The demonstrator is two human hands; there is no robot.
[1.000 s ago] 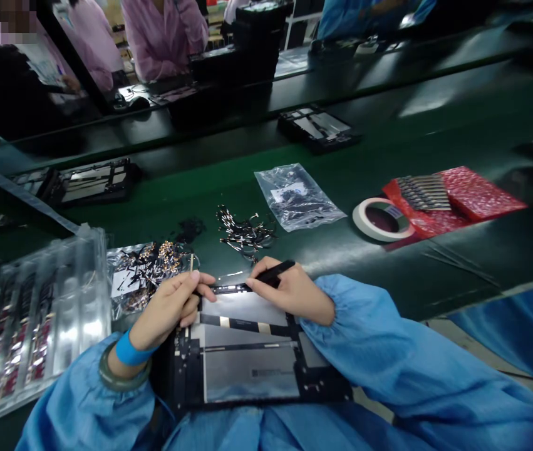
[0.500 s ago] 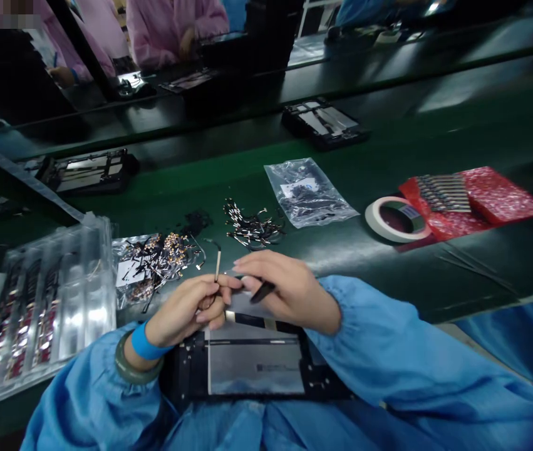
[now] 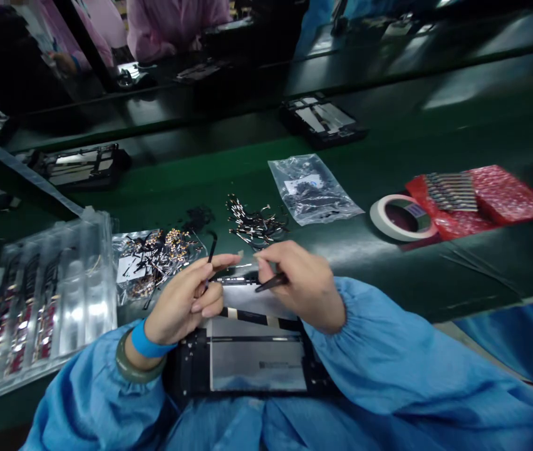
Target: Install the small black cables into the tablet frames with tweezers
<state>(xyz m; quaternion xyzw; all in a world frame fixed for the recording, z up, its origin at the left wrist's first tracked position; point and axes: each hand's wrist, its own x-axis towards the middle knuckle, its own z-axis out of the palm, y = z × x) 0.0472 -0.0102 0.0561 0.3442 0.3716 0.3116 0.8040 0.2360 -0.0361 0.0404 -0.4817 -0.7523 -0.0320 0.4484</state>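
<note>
My left hand (image 3: 188,294) is closed round a thin black flex cable (image 3: 212,245), whose hooked end stands up above the fingers. A tiny pale scrap, perhaps film (image 3: 240,254), shows at the tip of its index finger. My right hand (image 3: 304,282) is closed on dark tweezers (image 3: 270,283), with thumb and index finger pinched close to that scrap. Whether the pinch holds anything cannot be made out. Below both hands lies an opened tablet-like device (image 3: 191,369) with a large grey battery (image 3: 257,369). Its far part is partly hidden by the hands.
Loose flex cables (image 3: 254,222) lie beyond my hands, with more on a bag (image 3: 129,269) at left. A clear compartment tray (image 3: 73,313) stands far left. A clear bag (image 3: 315,191), a tape roll (image 3: 400,218) and red bubble wrap (image 3: 513,197) lie at right.
The cable in my left hand has turned from its pale side to its black side. My right hand has drawn slightly right, away from the left fingers, and its fingertips have closed into a pinch.
</note>
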